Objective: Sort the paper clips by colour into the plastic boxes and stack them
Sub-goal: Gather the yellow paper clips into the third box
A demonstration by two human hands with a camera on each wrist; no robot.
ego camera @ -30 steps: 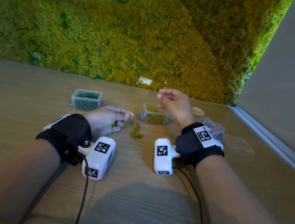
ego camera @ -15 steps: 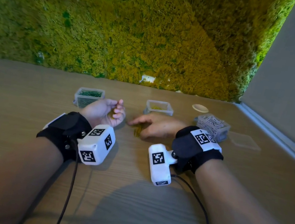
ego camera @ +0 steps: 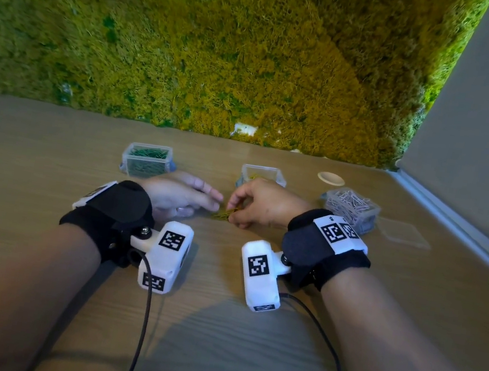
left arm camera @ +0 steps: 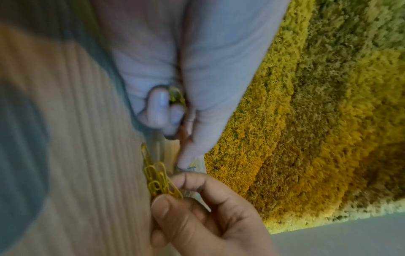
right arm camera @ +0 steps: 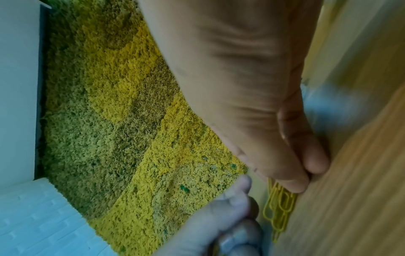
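A: Right hand (ego camera: 261, 203), centre of the head view: thumb and curled fingers pinch a small bunch of yellow paper clips (left arm camera: 160, 180) that lies on the wooden table (ego camera: 34, 174). The left wrist view confirms it, with the clips fanned out from between thumb and forefinger.

B: Left hand (ego camera: 178, 196)?

A: Just left of the bunch, palm low to the table. The forefinger is extended, its tip near the clips; the other fingers are curled in. The left wrist view shows a few yellow-green clips tucked under those curled fingers, so it is holding some.

B: Boxes?

A: Three clear plastic boxes in a row across the middle of the head view, all lidless. Green-clip box (ego camera: 146, 162) at left; yellow-clip box (ego camera: 263, 174) in the centre, partly hidden behind the right hand; silver-clip box (ego camera: 351, 208) at right. All stand apart, none stacked.

B: Other items?

A: A clear lid (ego camera: 402, 236) lies flat to the right of the silver box. A small round pale disc (ego camera: 331, 178) lies above it. A moss wall (ego camera: 225, 41) fills the upper frame.
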